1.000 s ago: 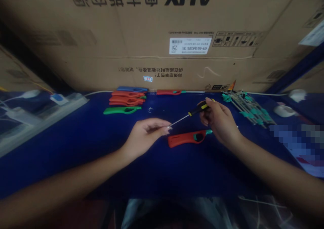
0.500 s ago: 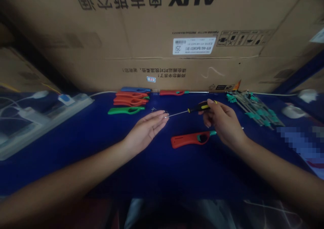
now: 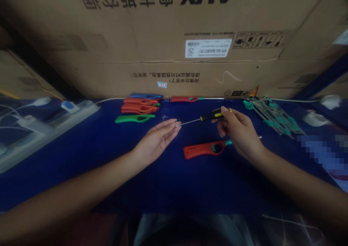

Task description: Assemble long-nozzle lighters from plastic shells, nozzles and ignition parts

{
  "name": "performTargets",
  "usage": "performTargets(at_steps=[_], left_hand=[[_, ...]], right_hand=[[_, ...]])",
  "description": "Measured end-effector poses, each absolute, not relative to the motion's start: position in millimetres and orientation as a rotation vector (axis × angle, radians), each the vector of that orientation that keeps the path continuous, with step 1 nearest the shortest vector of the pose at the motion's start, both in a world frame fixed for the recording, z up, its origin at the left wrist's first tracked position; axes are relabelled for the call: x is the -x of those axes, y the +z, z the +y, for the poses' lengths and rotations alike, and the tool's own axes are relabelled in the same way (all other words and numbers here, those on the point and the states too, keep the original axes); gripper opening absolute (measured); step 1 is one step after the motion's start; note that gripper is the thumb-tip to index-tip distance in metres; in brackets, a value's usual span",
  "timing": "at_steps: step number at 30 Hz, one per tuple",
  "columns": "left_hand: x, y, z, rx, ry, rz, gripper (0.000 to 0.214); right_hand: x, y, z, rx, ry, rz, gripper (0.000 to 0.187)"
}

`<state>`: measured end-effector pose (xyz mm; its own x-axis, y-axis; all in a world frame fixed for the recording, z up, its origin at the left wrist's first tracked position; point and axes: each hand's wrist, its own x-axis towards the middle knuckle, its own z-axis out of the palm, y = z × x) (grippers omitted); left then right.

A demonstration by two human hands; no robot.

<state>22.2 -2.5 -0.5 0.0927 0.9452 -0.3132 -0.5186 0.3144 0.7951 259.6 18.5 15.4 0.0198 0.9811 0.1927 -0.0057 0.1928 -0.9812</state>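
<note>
My right hand [image 3: 239, 130] grips the black and yellow handle of a screwdriver [image 3: 210, 115], its thin shaft pointing left. The fingers of my left hand [image 3: 157, 140] are pinched together at the screwdriver's tip. Whatever small thing may be between them is too small to make out. Below the screwdriver, a red lighter body [image 3: 199, 150] with a green trigger lies on the blue tabletop; its metal rod passes partly behind my right hand. A few tiny screw-like pieces [image 3: 164, 118] rest just beyond my left fingertips.
Back left lie a blue lighter body [image 3: 144, 95], red ones [image 3: 136, 109] and a green one [image 3: 133, 119]. A red lighter [image 3: 183, 99] sits against the carton [image 3: 108, 64]. Metal rods with green parts [image 3: 274, 115] are piled right. A power strip [image 3: 43, 124] is at left.
Almost nothing differs. The screwdriver and my right hand have shifted very slightly left; my left hand keeps its pinch at the tip.
</note>
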Motion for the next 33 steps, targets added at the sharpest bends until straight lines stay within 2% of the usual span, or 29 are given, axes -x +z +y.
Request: performTargets(at_steps=[26,33], left_hand=[[-22.1,0.9,-7.4,-0.677,1.148,0.889,0.020],[-21.1,0.0,-8.4,-0.840,1.112,0.881,0.022]], right_hand=[[-262.0,15.6,21.4,1.007,1.091,-1.167,0.033],[-265.6,16.5,23.0,1.018,1.055,-1.171,0.022]])
